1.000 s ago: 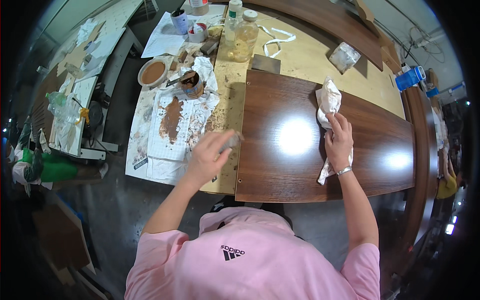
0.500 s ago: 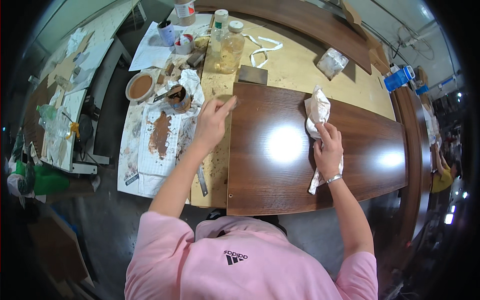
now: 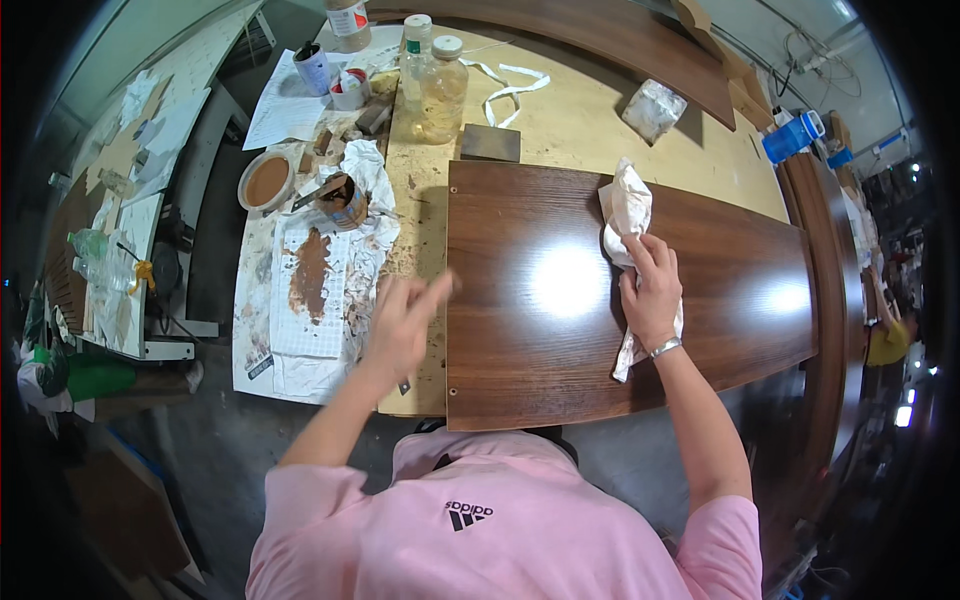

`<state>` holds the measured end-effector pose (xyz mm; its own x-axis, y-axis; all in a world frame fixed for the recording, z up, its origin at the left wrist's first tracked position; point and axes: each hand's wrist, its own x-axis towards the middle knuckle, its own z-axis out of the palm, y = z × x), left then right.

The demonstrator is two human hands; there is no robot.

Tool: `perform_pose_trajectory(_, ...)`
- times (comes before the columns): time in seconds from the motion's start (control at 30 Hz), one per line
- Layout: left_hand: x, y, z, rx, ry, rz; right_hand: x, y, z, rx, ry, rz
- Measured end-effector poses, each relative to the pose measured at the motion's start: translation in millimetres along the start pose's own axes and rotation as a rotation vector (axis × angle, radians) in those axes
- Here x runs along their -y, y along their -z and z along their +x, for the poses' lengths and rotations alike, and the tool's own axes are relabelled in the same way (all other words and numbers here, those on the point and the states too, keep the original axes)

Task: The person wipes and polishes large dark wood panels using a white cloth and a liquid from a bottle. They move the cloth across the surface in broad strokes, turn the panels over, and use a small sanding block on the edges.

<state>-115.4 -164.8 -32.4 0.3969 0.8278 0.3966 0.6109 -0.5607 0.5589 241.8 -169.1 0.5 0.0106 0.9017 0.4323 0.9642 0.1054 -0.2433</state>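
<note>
A dark brown wood-grain panel (image 3: pixel 540 370) lies in front of me, with small round holes near its left edge. My right hand (image 3: pixel 652 290) grips a crumpled white cloth (image 3: pixel 628 200) and rests with it on the panel; a silvery band circles that wrist. By the panel's left edge is my left hand (image 3: pixel 398 325), its index finger pointing toward the edge and the other fingers curled. Motion smears its fingertips, so whether anything small sits between them is hidden. Left of it, brown paste (image 3: pixel 312 275) is spread on a white sheet, near an open can (image 3: pixel 343 203) with a spatula (image 3: pixel 318 190) across it.
A tub of brown paste (image 3: pixel 267 181) stands at the left. Clear bottles (image 3: pixel 443 95), a dark block (image 3: pixel 490 143) and a white strip (image 3: pixel 510 90) lie beyond the panel. Farther right are a wrapped block (image 3: pixel 654 111) and a blue bottle (image 3: pixel 792 137).
My left hand has moved toward me along the panel's left edge. My right hand keeps its grip on the cloth in about the same spot. The view has shifted slightly.
</note>
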Motion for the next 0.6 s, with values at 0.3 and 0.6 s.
perform_pose_trajectory(0.3, 35.4, -10.2, 59.0, -0.155, -0.038, 0.033, 5.5, -3.0, 3.6, 0.001, 0.019, 0.003)
perform_pose_trajectory(0.6, 48.6, -11.7, 63.9, -0.171, -0.052, 0.225, 2.0, -2.2, 1.7, -0.003, 0.009, 0.015)
